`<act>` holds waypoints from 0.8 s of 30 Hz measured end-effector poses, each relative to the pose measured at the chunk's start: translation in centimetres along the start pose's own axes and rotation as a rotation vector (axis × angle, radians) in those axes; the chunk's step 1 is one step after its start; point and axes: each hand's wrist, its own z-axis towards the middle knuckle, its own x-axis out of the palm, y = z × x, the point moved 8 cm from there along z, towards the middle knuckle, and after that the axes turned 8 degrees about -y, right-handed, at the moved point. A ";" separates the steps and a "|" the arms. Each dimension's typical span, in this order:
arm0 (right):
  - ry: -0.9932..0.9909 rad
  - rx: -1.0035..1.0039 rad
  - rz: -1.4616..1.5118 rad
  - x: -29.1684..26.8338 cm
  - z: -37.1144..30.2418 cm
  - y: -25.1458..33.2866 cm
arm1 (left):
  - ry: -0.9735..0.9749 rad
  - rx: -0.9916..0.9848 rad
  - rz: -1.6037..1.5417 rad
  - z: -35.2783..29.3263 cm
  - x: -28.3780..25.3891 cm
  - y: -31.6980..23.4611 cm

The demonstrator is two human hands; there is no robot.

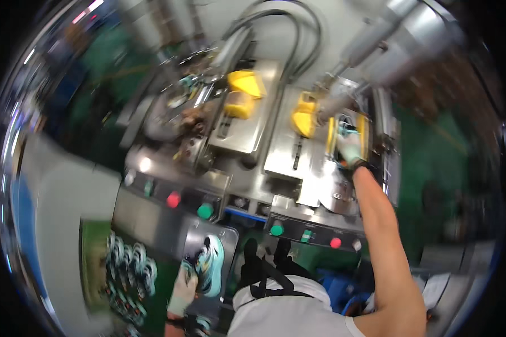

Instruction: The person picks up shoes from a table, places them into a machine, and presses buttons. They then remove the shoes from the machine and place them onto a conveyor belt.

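Observation:
My left hand (183, 289), in a pale glove, is low on the left beside a light teal shoe (211, 267) lying on a dark tray. Its fingers close on the dark upper edge of that shoe. My right arm stretches far out to the right side of the machine. There my gloved right hand (349, 146) reaches between two yellow side pads (363, 135) and touches a teal and dark shoe (347, 124). Motion blur smears its fingers, so their grip is unclear.
A metal press machine (284, 149) with yellow blocks (245, 84) spans the front. Green buttons (205, 211) and red buttons (173, 199) line its near edge. Thick grey cylinders (399, 42) hang above right. Several shoes (130, 261) fill a rack at lower left.

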 end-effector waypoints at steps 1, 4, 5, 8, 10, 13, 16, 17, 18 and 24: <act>-0.217 -0.322 -0.034 -3.9 1.6 -6.0 | -0.060 0.355 -0.095 5.1 0.8 2.7; 0.167 0.083 0.497 -1.9 -0.4 -1.2 | -0.402 0.393 -0.282 8.0 -0.1 9.9; 0.072 0.062 0.453 -5.6 3.3 -7.3 | -0.497 0.406 -0.051 11.8 2.0 9.7; 0.207 -0.084 0.318 -5.5 -0.7 -2.0 | -0.649 0.271 -0.004 13.4 3.8 15.2; 0.035 -0.220 0.415 -6.2 -12.8 8.8 | -0.684 0.206 -0.027 11.3 2.1 16.1; -0.008 -0.452 0.305 -7.4 -31.0 18.7 | -0.482 0.266 -0.121 12.3 2.3 16.7; 0.164 -0.646 -0.224 3.5 -38.9 12.3 | -0.602 0.634 -0.073 12.2 1.6 15.8; 0.213 -0.651 -0.550 5.1 -40.1 10.3 | -0.272 0.532 -0.037 13.7 0.9 15.9; 0.245 -0.561 -0.563 5.5 -39.7 10.3 | -0.212 0.532 0.052 12.4 -3.1 14.2; 0.268 -0.689 -0.185 3.7 -42.3 11.6 | -0.596 0.294 0.708 13.8 -22.6 24.2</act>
